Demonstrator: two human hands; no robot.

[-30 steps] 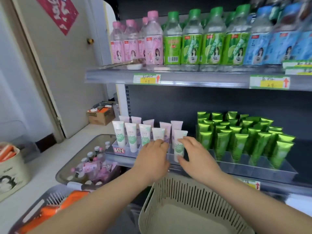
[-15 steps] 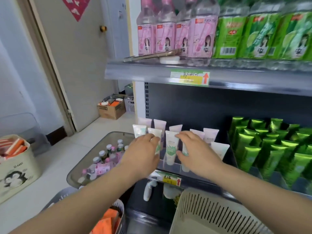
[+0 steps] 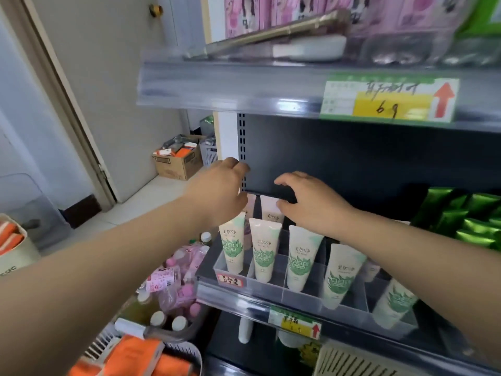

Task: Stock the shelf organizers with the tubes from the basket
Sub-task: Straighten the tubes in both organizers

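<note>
Above the back tubes (image 3: 271, 213) my left hand (image 3: 219, 194) and right hand (image 3: 311, 207) hover, fingers apart; wrists could topple front tubes (image 3: 264, 253).

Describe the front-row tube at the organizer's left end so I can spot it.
On the shelf below the pink bottles, a clear organizer holds white tubes with green print. The leftmost front tube is the only one above the red-edged handwritten label.
</note>
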